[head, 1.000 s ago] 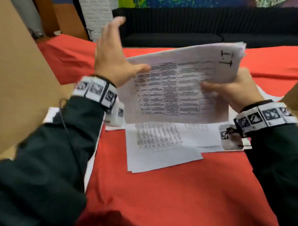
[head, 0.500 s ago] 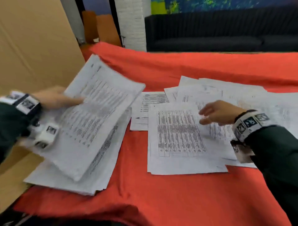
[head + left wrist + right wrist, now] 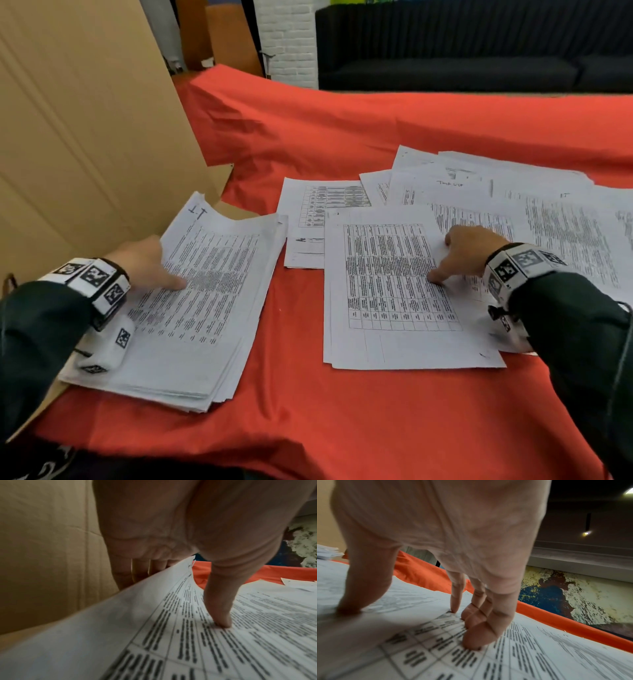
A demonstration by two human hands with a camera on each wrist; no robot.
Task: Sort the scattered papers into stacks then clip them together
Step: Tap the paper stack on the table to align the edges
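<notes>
Step in hand: sorting; nothing clipped yet, no clip visible.

The left hand (image 3: 144, 263) sits at the frame's left on the thick stack (image 3: 191, 308), thumb on top of the upper sheets and fingers (image 3: 137, 572) tucked under their raised edge: a pinch on those sheets.

The right hand (image 3: 469, 255), right of centre, rests thumb and fingertips (image 3: 471, 641) on the table-printed sheet (image 3: 394, 291); fingers bent, nothing gripped.

Loose papers (image 3: 513, 202) overlap across the upper right on the red cloth (image 3: 308, 428). A cardboard panel (image 3: 85, 120) fills the upper left.

Next, likely: let the left bundle settle flush, then draw the table-printed sheet off for its stack. This calls for sliding one sheet without dragging those beneath.
</notes>
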